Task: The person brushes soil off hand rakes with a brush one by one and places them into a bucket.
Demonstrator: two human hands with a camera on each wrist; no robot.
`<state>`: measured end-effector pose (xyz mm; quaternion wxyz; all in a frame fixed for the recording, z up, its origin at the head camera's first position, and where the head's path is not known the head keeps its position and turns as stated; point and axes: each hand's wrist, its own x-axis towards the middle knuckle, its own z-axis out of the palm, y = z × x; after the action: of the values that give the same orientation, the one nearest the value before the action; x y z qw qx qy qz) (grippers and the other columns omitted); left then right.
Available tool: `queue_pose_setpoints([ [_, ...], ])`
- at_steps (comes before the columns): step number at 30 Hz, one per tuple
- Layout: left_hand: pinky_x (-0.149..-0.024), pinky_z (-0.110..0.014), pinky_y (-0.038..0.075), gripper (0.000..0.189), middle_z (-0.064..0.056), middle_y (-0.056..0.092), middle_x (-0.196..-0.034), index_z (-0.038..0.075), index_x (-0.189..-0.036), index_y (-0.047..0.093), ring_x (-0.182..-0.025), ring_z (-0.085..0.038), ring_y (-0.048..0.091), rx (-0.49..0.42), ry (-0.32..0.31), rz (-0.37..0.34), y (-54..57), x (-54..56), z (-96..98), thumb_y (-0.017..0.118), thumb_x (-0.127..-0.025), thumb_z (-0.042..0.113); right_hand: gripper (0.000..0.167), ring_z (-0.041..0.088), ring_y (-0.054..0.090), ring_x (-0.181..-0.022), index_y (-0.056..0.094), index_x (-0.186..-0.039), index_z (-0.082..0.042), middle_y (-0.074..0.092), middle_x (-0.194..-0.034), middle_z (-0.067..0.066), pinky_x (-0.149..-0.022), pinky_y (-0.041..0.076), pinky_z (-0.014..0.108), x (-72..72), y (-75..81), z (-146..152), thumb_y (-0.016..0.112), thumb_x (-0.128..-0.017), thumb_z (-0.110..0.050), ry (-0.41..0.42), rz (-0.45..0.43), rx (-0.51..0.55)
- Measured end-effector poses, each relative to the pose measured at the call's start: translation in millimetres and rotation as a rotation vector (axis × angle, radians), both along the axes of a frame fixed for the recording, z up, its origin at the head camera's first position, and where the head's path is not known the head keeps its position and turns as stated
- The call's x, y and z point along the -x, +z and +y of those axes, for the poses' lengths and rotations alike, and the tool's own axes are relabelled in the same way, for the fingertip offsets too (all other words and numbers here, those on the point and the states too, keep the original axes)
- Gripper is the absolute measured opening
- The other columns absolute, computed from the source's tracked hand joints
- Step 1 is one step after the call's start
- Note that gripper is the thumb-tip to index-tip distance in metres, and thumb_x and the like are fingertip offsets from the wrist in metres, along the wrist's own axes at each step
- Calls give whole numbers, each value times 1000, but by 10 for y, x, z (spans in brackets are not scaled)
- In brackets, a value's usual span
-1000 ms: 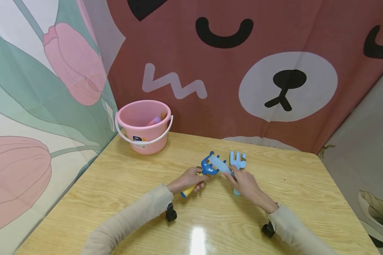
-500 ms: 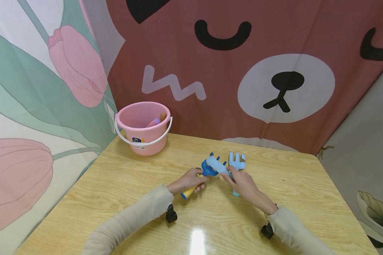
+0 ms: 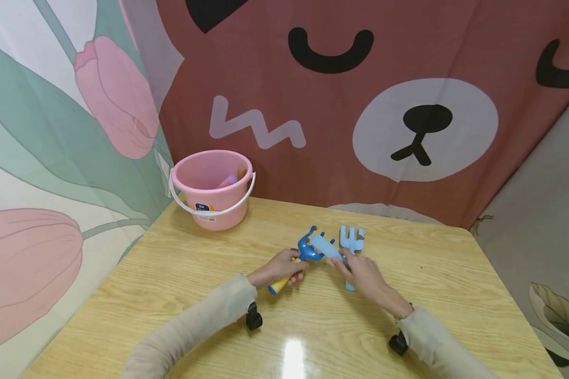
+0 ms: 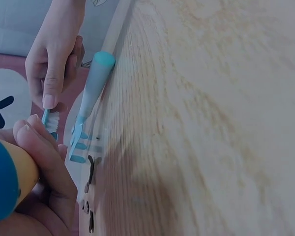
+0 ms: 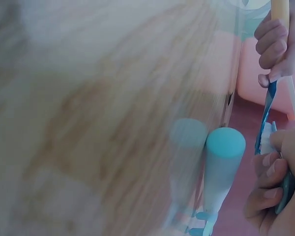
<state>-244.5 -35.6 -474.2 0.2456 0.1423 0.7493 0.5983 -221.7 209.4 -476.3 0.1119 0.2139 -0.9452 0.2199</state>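
Observation:
My left hand (image 3: 286,266) grips the yellow handle of a small hand rake (image 3: 309,252) with a glossy blue head, held above the table. In my right hand (image 3: 364,271) is a light blue brush (image 3: 325,246); the right wrist view shows its white bristles (image 5: 266,138) against or very near the rake's blue tines. Beneath the right hand, a second, pale blue hand rake (image 3: 352,242) lies on the table, tines pointing away and its handle partly hidden. Several small dark brown bits (image 4: 91,169) lie near its tines in the left wrist view.
A pink bucket (image 3: 211,208) with a white handle stands at the table's back left, with a pinkish-purple item (image 3: 228,181) inside. A printed bear curtain (image 3: 275,173) hangs along the back edge of the wooden table (image 3: 208,337).
The brush shifts a little left over the blue rake head, then back right. The rake tilts slightly between frames. Both hands stay in nearly the same place.

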Motion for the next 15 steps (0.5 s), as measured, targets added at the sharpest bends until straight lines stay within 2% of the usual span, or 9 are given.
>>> queue_pose_setpoints([
  [7, -43, -19, 43, 11, -9, 61, -66, 4, -91, 53, -46, -8, 48, -17, -5, -2, 7, 28, -20, 60, -97, 11, 36, 3, 32, -42, 61, -118, 3, 40, -53, -9, -41, 31, 23, 7, 9, 34, 57, -102, -29, -22, 4, 21],
  [15, -45, -20, 46, 21, -17, 65, -72, -8, -100, 56, -49, -8, 51, -21, 21, 23, 34, 63, -71, 59, -98, 12, 37, 3, 30, -43, 61, -117, 1, 40, -53, -9, -42, 30, 23, -13, 30, 21, 56, -102, -33, -24, -6, 33],
])
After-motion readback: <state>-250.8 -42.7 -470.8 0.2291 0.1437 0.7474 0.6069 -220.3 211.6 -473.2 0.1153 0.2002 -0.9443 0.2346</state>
